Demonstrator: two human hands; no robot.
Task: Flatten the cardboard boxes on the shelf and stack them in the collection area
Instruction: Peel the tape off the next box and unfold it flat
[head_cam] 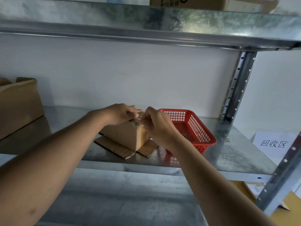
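Centrally, small cardboard box (128, 134) stands on metal shelf (228, 144), bottom flaps splayed flat toward shelf front edge. Left hand (118, 114) rests on box top, fingers curled over top edge. Right hand (156, 124) pinches clear tape at box top corner. Red basket (195, 128) just beside box, right. Larger box (19, 105) well apart, left; bare shelf between.

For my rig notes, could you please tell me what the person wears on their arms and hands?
Nothing shows: the left hand and right hand are bare, without gloves, rings or a watch. Both forearms are uncovered as far as the frame shows, with no sleeves in view.
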